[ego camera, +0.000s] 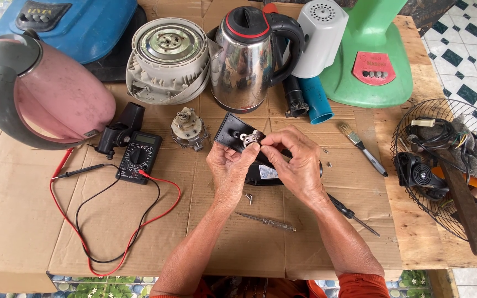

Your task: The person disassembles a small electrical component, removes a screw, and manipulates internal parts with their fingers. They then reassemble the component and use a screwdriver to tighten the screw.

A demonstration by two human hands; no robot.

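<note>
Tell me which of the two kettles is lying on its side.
The pink kettle at the far left lies tipped on its side on the cardboard, its grey handle toward the person. The steel kettle with the black lid stands upright at the back.

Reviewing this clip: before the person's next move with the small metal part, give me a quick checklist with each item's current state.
1. Small metal part held by both hands: ok; the left hand and right hand pinch it together.
2. Black base piece lies on the cardboard under the hands: ok.
3. Loose screws stay on the cardboard, none near an edge: ok.
4. Screwdriver within reach beside the right forearm: ok.
5. Multimeter leads clear of the hands: ok; they lie to the left.
6. Firmness of the grip on the part: cannot tell; the fingers cover most of it.
</note>
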